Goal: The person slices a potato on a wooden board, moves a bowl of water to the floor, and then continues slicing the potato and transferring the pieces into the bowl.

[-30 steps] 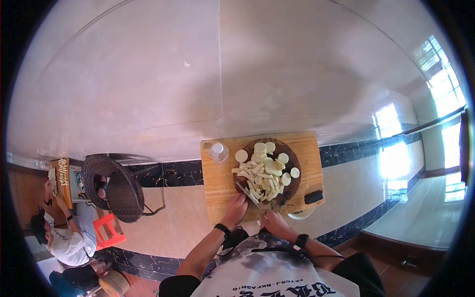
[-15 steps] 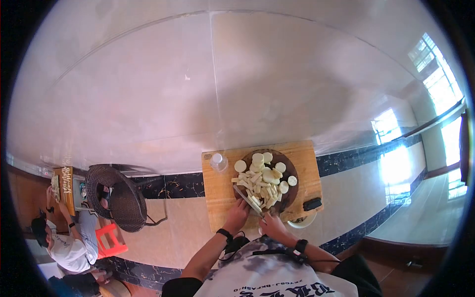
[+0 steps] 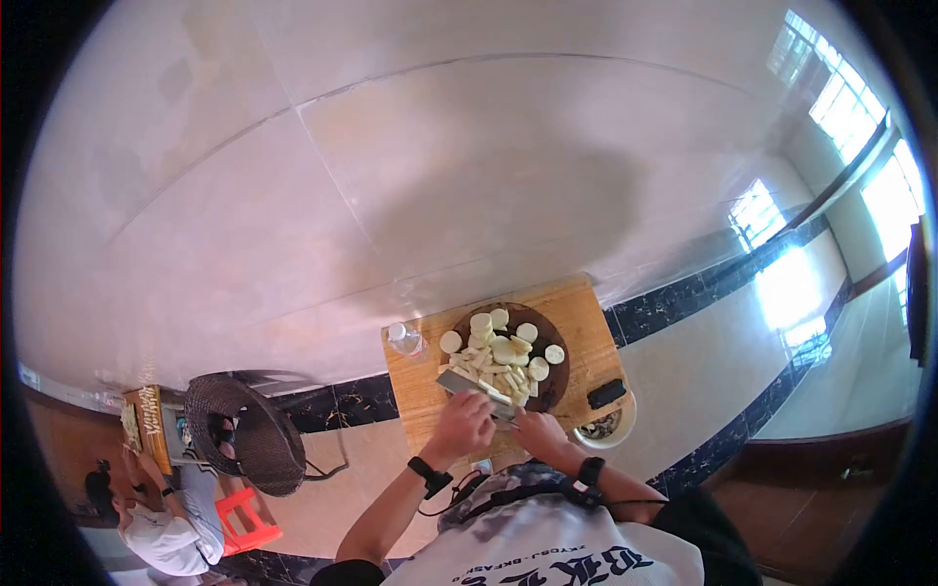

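My right hand point(image 3: 539, 431) is closed around the handle of a wide-bladed kitchen knife point(image 3: 458, 382), whose blade slants up to the left. Curled fingers of my left hand point(image 3: 465, 424) press against the near side of the blade; the fingertips are partly hidden. Just beyond the knife, pale cut sticks point(image 3: 486, 365) lie heaped on a round dark chopping board point(image 3: 553, 389). Thick round slices point(image 3: 554, 354) of the same pale vegetable sit around the far and right sides of the heap. I cannot make out its exact kind.
The wooden table point(image 3: 408, 389) stands by the wall, with a clear plastic bottle point(image 3: 405, 338) at its left corner and a black object point(image 3: 607, 394) at the right. A white bowl point(image 3: 627, 427) is below its right edge. Leftward are a wicker chair point(image 3: 269, 451), red stool point(image 3: 250, 522) and another person point(image 3: 168, 539).
The view has shifted and tilted. The knife blade has turned to show more of its flat side, and my left hand has moved along it toward my right hand.
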{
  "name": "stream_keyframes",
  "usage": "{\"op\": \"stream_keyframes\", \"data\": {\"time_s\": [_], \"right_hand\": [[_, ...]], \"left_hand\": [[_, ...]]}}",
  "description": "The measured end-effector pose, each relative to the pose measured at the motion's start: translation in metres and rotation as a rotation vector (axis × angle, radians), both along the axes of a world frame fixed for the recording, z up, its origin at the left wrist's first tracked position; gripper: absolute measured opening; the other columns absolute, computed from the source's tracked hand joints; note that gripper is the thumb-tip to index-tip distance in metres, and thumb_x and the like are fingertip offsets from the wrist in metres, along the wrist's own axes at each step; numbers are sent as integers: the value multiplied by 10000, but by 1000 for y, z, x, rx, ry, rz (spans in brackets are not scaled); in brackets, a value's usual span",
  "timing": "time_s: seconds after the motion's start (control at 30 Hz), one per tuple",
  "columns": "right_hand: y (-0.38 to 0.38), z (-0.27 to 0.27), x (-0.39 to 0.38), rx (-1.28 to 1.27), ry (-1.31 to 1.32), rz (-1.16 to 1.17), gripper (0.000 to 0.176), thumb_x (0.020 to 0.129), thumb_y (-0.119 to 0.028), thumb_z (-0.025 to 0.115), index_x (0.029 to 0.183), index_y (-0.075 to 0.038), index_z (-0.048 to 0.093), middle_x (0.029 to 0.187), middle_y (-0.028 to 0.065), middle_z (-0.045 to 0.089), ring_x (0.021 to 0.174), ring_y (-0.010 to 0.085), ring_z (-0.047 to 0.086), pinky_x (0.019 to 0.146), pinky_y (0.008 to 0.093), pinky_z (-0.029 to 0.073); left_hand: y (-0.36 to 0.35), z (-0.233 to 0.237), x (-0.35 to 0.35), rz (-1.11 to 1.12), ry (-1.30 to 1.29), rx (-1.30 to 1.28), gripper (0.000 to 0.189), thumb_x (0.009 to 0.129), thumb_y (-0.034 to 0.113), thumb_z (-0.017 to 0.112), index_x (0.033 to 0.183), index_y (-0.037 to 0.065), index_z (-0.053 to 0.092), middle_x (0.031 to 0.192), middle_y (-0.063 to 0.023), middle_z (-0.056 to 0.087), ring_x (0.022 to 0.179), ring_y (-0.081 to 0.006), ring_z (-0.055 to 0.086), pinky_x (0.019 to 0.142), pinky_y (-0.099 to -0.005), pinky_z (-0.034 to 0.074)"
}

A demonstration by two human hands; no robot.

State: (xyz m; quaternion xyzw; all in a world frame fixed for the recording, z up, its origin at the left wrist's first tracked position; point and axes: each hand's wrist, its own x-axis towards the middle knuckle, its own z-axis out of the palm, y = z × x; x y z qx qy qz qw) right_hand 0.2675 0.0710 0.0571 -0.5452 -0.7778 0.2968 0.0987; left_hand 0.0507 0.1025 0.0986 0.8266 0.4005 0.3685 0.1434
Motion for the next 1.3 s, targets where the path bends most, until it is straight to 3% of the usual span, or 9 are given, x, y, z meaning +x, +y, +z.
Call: {"op": "stream_keyframes", "data": {"time_s": [0.07, 0.17, 0.47, 0.57, 0.67, 0.8, 1.0, 1.1, 1.3], "right_hand": [[3, -3, -3, 30, -23, 33, 302, 963, -281, 576, 1008, 17, 565, 732, 221, 681, 673, 451, 676, 611, 563, 533], [9, 10, -11, -4, -145, 126, 216, 929, -192, 574, 1020, 4, 572, 788, 189, 714, 729, 379, 725, 620, 494, 575], [5, 5, -4, 129, -170, 151, 185, 940, -193, 542, 1005, -22, 575, 734, 197, 702, 650, 369, 719, 543, 493, 565], [8, 29, 1, -44, -231, 96, 210, 933, -186, 548, 1004, 8, 587, 782, 201, 719, 697, 367, 731, 594, 483, 584], [0, 37, 21, -110, -165, -51, 261, 941, -244, 562, 1029, 1, 576, 781, 209, 707, 698, 407, 712, 625, 526, 572], [-20, 50, 60, -117, -98, -241, 300, 950, -294, 564, 1041, -8, 551, 788, 244, 687, 741, 453, 692, 664, 574, 552], [-45, 26, 105, -65, -37, -651, 336, 949, -326, 591, 936, 10, 603, 772, 315, 652, 777, 522, 649, 711, 610, 515], [-58, 24, 118, 30, 45, -704, 326, 941, -313, 598, 947, 13, 607, 776, 314, 655, 773, 520, 651, 712, 604, 516], [-83, 29, 138, -105, -13, -744, 319, 948, -302, 607, 911, 10, 554, 777, 303, 660, 763, 519, 652, 705, 617, 511]], "left_hand": [[3, 1, 10, -85, 135, -81, 181, 772, 118, 671, 935, 41, 671, 963, -122, 645, 1011, -325, 613, 888, -454, 511], [6, -21, 17, -40, 214, -191, 197, 803, 147, 663, 963, 31, 676, 974, -127, 653, 1012, -325, 618, 879, -456, 511], [28, -20, 18, -92, 405, -426, 219, 883, 193, 590, 973, 9, 668, 990, -177, 667, 993, -369, 640, 871, -470, 525], [34, -18, 27, 39, 142, -198, 183, 911, 116, 577, 1021, -5, 660, 1035, -191, 651, 937, -389, 639, 849, -478, 518], [38, 11, 42, 188, -107, -6, 158, 895, 71, 579, 1024, 0, 637, 984, -187, 629, 886, -382, 628, 775, -483, 517], [34, 4, 56, 358, -277, -175, 232, 801, 22, 617, 1032, 7, 600, 1006, -173, 606, 915, -381, 617, 762, -474, 513], [46, -50, 93, 182, 196, -321, 304, 769, 83, 680, 1059, 13, 622, 1053, -180, 608, 1003, -389, 608, 836, -480, 534], [53, -58, 124, 126, 347, -362, 337, 778, 138, 723, 1077, 10, 635, 1083, -180, 607, 1061, -370, 604, 861, -460, 547], [71, -88, 169, 269, 536, -302, 357, 759, 172, 766, 1026, -16, 622, 1074, -178, 581, 1014, -341, 612, 845, -440, 552]]}}
